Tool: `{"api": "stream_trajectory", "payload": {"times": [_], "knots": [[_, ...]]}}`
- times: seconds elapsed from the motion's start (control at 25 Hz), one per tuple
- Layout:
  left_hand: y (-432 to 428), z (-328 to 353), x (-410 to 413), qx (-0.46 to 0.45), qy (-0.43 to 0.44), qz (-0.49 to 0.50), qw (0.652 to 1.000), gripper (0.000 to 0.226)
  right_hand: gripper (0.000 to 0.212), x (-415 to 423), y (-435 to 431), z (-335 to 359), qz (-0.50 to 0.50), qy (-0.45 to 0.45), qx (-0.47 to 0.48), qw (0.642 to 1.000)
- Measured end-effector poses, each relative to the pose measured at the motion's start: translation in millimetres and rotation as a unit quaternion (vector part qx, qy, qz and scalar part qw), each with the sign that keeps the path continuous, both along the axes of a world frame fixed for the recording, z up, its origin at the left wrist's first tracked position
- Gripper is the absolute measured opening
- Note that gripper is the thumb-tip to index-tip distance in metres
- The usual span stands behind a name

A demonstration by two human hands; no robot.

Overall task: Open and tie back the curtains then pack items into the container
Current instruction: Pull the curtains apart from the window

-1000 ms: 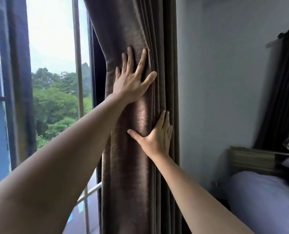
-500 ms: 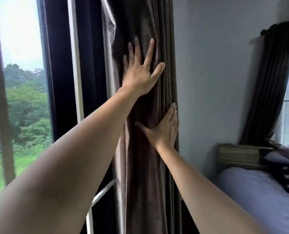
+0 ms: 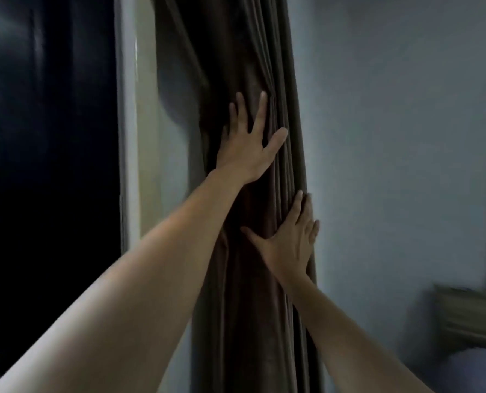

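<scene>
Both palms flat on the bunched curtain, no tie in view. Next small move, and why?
Probably curl the left hand around the gathered curtain. Both hands only press it flat with straight fingers; the right hand sits lower at its wall-side edge. Gripping would hold the bundle for tying.

Pale wall [image 3: 392, 137], window frame [image 3: 128, 137], headboard [image 3: 468, 319]

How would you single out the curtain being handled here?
Start at the pale wall; along its left edge hangs the brown curtain, bunched into narrow vertical pleats. Unlike the dark pane beside it, the left hand and right hand press flat on it.
</scene>
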State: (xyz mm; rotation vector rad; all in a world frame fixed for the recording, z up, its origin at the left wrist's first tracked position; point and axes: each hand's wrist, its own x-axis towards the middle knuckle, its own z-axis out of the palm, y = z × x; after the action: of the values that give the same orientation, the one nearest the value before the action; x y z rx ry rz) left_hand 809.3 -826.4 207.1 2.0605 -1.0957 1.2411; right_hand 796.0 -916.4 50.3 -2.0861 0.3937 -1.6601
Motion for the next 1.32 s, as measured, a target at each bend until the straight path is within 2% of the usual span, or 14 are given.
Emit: {"api": "stream_trajectory", "payload": {"times": [0.2, 0.4, 0.48, 0.56, 0.6, 0.64, 0.72, 0.8, 0.88, 0.92, 1.0, 1.08, 1.2, 1.32], "knots": [[-21, -21, 10, -0.052, 0.005, 0.033, 0.998, 0.075, 0.113, 21, -15, -15, 0.141, -0.026, -0.023, 0.989], [-9, -39, -15, -0.081, 0.006, 0.057, 0.995, 0.074, 0.102, -9, -25, -30, 0.338, -0.031, -0.066, 0.938], [4, -49, -35, -0.096, 0.01, 0.055, 0.994, 0.071, 0.087, -28, -25, -30, 0.459, -0.022, -0.041, 0.887], [19, -61, -58, -0.13, 0.032, 0.046, 0.99, 0.068, 0.066, -35, -23, -27, 0.57, -0.022, 0.03, 0.821], [28, -67, -72, -0.153, 0.051, 0.033, 0.986, 0.068, 0.064, -35, -21, -25, 0.618, 0.0, 0.069, 0.783], [38, -74, -87, -0.174, 0.069, 0.021, 0.982, 0.07, 0.076, -31, -19, -24, 0.658, 0.029, 0.095, 0.746], [56, -95, -115, -0.2, 0.087, 0.037, 0.975, 0.074, 0.11, -33, -6, -25, 0.697, 0.087, 0.087, 0.707], [72, -131, -123, -0.228, 0.109, 0.071, 0.965, 0.073, 0.119, -39, 9, -32, 0.723, 0.069, 0.069, 0.684], [81, -177, -129, -0.293, 0.184, 0.046, 0.937, 0.082, 0.108, -46, 22, -44, 0.764, 0.042, 0.062, 0.641], [82, -203, -133, -0.339, 0.236, 0.019, 0.91, 0.089, 0.099, -49, 26, -52, 0.782, 0.046, 0.065, 0.618], [79, -247, -148, -0.42, 0.299, -0.007, 0.857, 0.081, 0.086, -57, 32, -73, 0.807, 0.075, 0.085, 0.579], [73, -281, -163, -0.457, 0.317, 0.007, 0.831, 0.069, 0.09, -62, 37, -99, 0.816, 0.112, 0.108, 0.557], [66, -310, -177, -0.507, 0.311, -0.003, 0.804, 0.065, 0.096, -76, 45, -137, 0.835, 0.16, 0.099, 0.517], [66, -341, -184, -0.521, 0.35, 0.007, 0.779, 0.066, 0.088, -90, 56, -165, 0.841, 0.202, 0.101, 0.491]]}}
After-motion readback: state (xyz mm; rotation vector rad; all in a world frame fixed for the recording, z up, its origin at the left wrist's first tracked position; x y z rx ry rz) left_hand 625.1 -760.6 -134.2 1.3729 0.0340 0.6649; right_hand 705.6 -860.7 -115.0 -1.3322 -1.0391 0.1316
